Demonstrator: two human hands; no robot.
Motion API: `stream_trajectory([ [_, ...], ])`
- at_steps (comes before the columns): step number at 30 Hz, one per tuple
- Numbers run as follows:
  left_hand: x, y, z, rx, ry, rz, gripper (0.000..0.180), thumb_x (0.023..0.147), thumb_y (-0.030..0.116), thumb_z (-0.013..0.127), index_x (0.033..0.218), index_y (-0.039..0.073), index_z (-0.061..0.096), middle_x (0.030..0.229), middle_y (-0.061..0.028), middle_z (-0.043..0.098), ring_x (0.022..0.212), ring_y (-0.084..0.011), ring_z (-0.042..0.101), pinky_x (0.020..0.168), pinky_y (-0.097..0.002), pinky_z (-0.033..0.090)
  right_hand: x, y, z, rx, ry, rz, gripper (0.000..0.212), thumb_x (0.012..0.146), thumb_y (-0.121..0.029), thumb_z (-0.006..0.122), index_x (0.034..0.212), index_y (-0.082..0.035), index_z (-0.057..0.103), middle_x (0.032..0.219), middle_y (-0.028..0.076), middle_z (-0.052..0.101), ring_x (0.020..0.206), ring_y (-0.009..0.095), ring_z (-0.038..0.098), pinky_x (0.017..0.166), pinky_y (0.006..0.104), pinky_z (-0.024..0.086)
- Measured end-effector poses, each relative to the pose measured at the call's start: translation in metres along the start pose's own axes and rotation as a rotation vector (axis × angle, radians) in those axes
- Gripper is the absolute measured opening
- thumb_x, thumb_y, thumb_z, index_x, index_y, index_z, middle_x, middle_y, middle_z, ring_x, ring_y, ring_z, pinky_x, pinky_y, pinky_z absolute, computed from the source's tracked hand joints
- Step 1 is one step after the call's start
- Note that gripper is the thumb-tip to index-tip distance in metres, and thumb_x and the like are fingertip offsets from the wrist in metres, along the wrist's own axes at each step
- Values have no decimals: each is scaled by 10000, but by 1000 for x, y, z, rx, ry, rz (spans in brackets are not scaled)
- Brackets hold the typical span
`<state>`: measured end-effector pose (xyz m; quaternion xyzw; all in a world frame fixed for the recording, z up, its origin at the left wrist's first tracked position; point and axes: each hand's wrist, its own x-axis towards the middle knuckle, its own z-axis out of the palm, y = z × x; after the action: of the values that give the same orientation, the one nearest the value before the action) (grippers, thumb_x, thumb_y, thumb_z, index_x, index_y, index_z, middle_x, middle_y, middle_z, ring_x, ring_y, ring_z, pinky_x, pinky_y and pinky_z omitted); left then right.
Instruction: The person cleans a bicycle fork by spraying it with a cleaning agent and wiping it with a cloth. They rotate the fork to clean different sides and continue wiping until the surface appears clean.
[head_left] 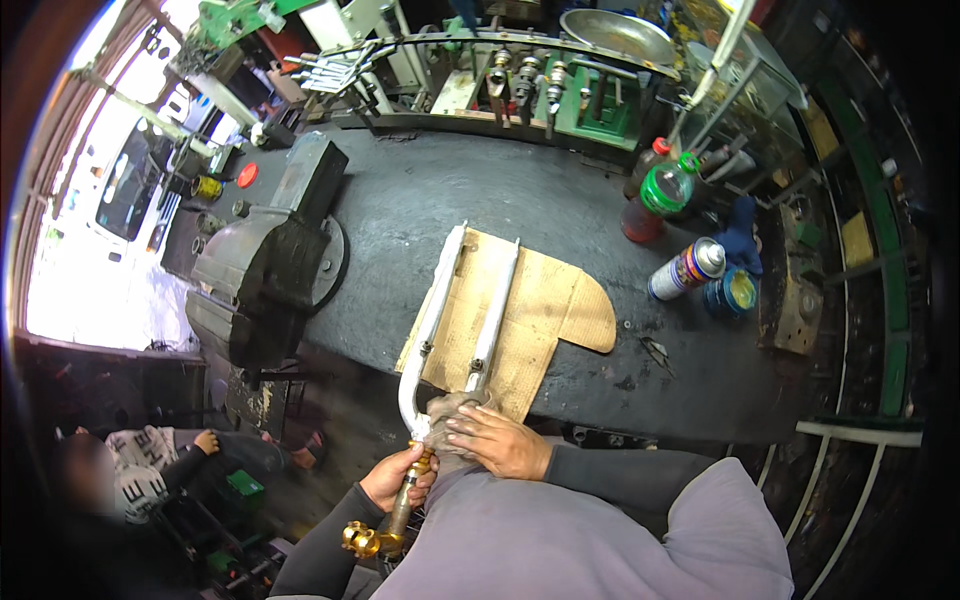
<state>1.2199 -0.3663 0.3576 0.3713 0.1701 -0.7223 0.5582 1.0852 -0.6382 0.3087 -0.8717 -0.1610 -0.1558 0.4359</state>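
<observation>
A white bicycle fork [430,325] lies with its two legs on a flat piece of cardboard [535,315] at the bench's front edge. Its crown end sticks out toward my body. My left hand [395,478] is wrapped round the fork's steerer tube, just below the crown. A gold-coloured clamp part [362,540] sits at the tube's lower end. With my right hand [505,445] I press a greyish-brown rag [455,410] onto the crown and the base of the right leg. The rag hides part of the crown.
A big bench vise [265,260] stands at the left. To the right are bottles [650,205], a spray can [690,268], an open blue tub [732,292] and small pliers-like metal pieces [656,352]. Tools hang on a rack [525,90] behind. A person [150,465] sits at lower left.
</observation>
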Motion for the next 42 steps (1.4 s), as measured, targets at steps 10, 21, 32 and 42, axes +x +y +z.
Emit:
stream_trajectory([
  [10,3,13,-16,178,23,24,514,1126,625,574,1110,114,633,752,3,564,542,-101,491,506,-276,440,38,0,1,-259,4,377,402,1024,-217,663,1398,-93,741,1436,104,744,1144,335,693,997,512,523],
  [21,7,18,-15,171,-4,58,605,1108,709,550,1062,110,617,726,27,531,527,-88,454,493,-261,427,21,-5,33,-358,-62,236,419,962,-50,717,1380,-16,729,1393,224,740,1150,409,738,955,464,607],
  [32,11,24,-41,215,-13,54,612,1139,711,441,1086,122,602,748,27,538,522,-92,463,486,-277,448,73,-62,53,-340,227,379,320,1114,-277,599,1286,-44,736,1446,201,683,1397,411,598,1205,601,424],
  [42,4,32,-40,239,25,51,853,1020,912,373,1093,100,624,702,22,540,509,-87,475,487,-284,454,20,14,24,-483,160,304,336,1045,-136,669,1363,-70,755,1397,174,750,1336,327,698,1178,483,529],
])
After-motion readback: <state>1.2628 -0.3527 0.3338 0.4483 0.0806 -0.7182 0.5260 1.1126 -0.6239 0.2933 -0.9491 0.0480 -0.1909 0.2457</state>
